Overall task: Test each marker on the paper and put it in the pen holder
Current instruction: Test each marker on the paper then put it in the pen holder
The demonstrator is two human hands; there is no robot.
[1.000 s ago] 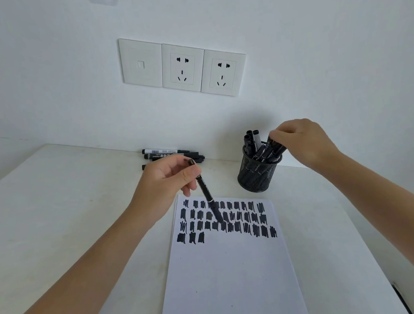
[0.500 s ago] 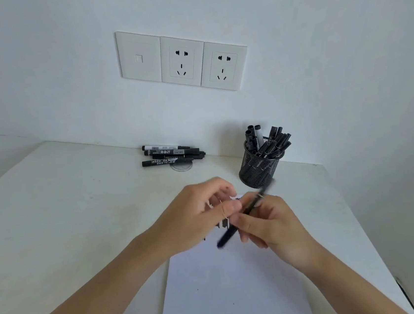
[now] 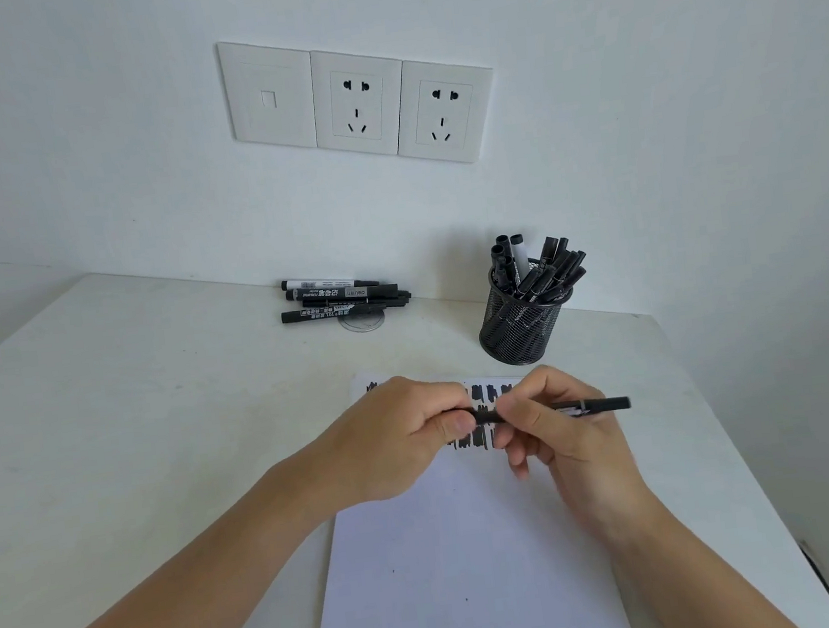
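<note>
On a white table (image 3: 130, 423) below wall sockets (image 3: 359, 100), left grip (image 3: 400, 434) and right grip (image 3: 554, 427) pinch one marker (image 3: 598, 404) over paper (image 3: 462, 566).

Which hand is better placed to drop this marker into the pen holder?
Probably right. The right hand grips the marker along its barrel, on the same side as the pen holder; the left hand holds only the end farther from it.

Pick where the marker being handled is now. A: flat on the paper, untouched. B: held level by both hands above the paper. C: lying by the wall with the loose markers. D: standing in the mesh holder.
B: the left hand and the right hand both grip the marker, level over the paper.
</note>
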